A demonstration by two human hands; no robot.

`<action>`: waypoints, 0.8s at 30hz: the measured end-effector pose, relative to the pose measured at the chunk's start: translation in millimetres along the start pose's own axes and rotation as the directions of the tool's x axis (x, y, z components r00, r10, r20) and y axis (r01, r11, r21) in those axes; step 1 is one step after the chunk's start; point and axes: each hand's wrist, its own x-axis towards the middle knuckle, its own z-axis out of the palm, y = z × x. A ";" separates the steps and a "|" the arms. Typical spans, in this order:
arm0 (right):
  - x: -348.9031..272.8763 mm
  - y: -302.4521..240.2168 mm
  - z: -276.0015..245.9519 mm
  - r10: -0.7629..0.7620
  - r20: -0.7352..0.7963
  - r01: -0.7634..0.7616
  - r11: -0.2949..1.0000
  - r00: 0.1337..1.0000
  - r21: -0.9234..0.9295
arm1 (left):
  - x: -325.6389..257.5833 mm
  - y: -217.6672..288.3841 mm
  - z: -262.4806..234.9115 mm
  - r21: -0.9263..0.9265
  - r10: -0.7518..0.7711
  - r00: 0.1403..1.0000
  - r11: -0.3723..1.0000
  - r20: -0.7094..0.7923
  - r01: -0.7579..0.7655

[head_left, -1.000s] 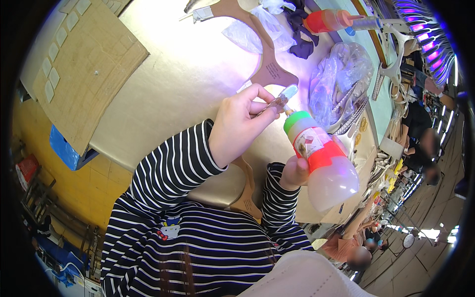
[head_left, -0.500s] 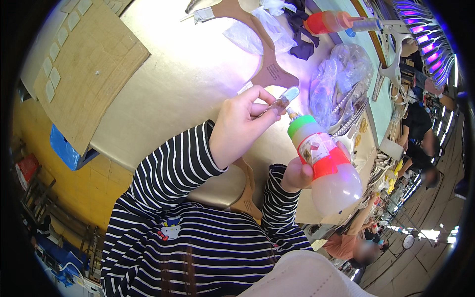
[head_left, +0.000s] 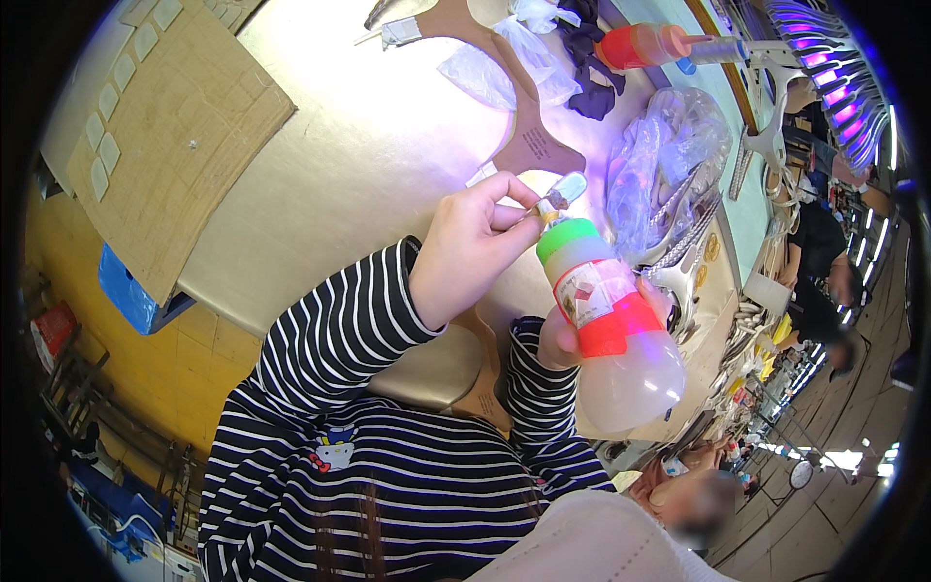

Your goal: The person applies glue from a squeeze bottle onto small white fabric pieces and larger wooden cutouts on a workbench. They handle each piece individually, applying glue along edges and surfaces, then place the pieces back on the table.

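Observation:
My right hand [head_left: 572, 335] grips a translucent plastic squeeze bottle [head_left: 611, 325] with a green cap and a red band, tilted so its nozzle points up and to the left. My left hand [head_left: 475, 242] pinches a small clear piece [head_left: 562, 189] between thumb and fingers, right at the bottle's nozzle. Both arms wear black-and-white striped sleeves. The hands are raised over a pale tabletop [head_left: 369, 145] lit by violet light.
A brown cardboard sheet [head_left: 165, 126] lies at the left. Cut wooden shapes [head_left: 524, 136], clear plastic bags [head_left: 669, 165], another red-banded bottle [head_left: 640, 44] and a violet lamp [head_left: 824, 68] are at the back right. People sit further right.
The bottle has tipped further, its base swinging right and down while the nozzle came up against the small piece in my left hand. The left hand barely moved.

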 end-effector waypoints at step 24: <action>44.8 -4.8 10.0 0.480 -0.054 -0.423 0.816 0.876 0.393 | -3.9 15.2 1.6 0.127 0.019 0.995 0.991 0.103 -0.032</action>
